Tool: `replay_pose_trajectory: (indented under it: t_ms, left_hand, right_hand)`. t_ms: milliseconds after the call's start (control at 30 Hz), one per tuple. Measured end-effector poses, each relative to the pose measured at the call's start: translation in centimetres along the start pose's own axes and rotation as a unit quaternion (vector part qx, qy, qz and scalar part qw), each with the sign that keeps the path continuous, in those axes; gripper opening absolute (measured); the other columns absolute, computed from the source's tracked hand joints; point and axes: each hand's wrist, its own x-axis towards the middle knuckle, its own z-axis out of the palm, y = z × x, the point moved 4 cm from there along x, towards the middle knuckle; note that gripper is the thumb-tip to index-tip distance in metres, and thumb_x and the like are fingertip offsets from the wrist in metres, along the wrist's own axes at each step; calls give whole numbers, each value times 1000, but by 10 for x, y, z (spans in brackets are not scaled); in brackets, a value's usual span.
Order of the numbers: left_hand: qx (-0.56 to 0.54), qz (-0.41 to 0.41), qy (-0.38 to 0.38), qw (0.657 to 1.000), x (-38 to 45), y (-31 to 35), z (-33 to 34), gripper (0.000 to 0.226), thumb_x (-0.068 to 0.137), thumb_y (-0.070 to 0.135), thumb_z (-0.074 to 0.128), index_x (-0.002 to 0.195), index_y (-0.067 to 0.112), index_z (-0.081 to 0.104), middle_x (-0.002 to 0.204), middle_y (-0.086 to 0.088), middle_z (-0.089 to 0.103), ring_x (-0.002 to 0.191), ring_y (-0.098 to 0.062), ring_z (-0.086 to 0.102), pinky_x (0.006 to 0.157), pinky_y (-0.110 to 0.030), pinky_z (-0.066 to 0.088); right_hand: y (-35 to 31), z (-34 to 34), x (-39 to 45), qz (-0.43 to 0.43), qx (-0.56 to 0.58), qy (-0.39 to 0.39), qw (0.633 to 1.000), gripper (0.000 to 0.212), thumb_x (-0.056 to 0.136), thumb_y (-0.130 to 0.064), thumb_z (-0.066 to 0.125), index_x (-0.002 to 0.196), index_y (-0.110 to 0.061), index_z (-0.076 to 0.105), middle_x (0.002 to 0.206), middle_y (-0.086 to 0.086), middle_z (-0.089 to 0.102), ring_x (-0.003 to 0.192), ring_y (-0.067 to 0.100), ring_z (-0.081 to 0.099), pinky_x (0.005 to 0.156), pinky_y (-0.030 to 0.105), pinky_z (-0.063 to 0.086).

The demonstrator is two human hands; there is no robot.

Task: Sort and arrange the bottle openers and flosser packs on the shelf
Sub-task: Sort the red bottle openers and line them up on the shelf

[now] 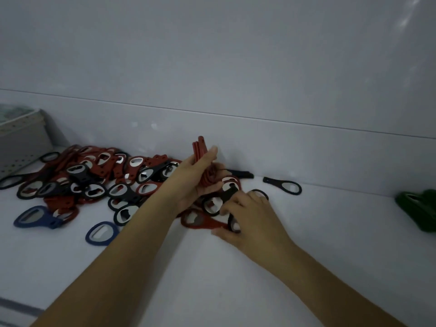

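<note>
**Sorting bottle openers on a white shelf**

Broadly, the white shelf (306,232) ran up to a pale back wall (212,55). A big heap of red and black openers (94,178) covered its left part toward the back edge, with a grey perforated box (21,138) at the far left. Green openers (417,208) lay at the right edge. Two blue openers (35,217) sat nearer the front, left of the arms. The left hand (195,178) was curled round a bundle of red openers (203,159), held upright. The right hand (247,218) rested just beside it, fingers bent onto a black opener (226,197) above a red opener (200,221). One lone black opener (283,186) lay by the back edge.
</note>
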Motion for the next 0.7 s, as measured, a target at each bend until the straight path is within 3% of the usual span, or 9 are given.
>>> replay_pose_trajectory:
  t_ms: [67,200,333,433,567,700]
  left_hand:
    - [-3,-14,17,1000,2,0,-2,37,94,46,56,108,12,58,96,-10,72,85,-19,72,57,-28,58]
    - [16,-9,-19,1000,1,3,-3,40,98,43,50,117,9,58,95,-11,69,85,-20,70,63,-32,59]
    - [121,-4,-83,989,-6,3,-1,39,96,42,53,113,7,61,96,-11,71,94,-24,72,66,-38,62]
    - [162,-26,-127,978,-10,0,1,39,96,37,54,116,4,60,106,-12,74,102,-29,71,73,-44,62]
    - [203,-71,-181,960,-15,-10,7,41,93,42,55,117,9,61,103,-9,74,102,-33,70,83,-57,57]
    - [247,-109,-267,925,-25,-17,19,41,92,38,58,130,22,55,114,-15,71,104,-32,70,63,-37,61]
  right_hand:
    - [-3,6,1,-19,8,-1,1000,31,82,-56,58,93,-27,64,95,-12,55,91,11,48,83,32,41]
    - [-4,0,2,-45,-9,0,999,26,83,-45,53,87,-21,62,87,-10,57,82,9,51,75,30,46]
    - [10,-19,2,32,150,-24,988,13,89,-32,65,90,-20,62,82,-12,57,75,7,58,68,25,49]
    - [27,-37,1,101,279,40,954,7,83,-23,73,82,-20,66,68,-6,66,61,8,63,63,25,52]
    - [44,-52,2,142,409,120,894,5,83,-13,72,82,-13,68,68,1,68,59,15,63,59,21,49]
    - [44,-47,2,151,485,159,847,13,85,-6,69,97,-7,66,85,7,72,72,21,70,67,25,55]
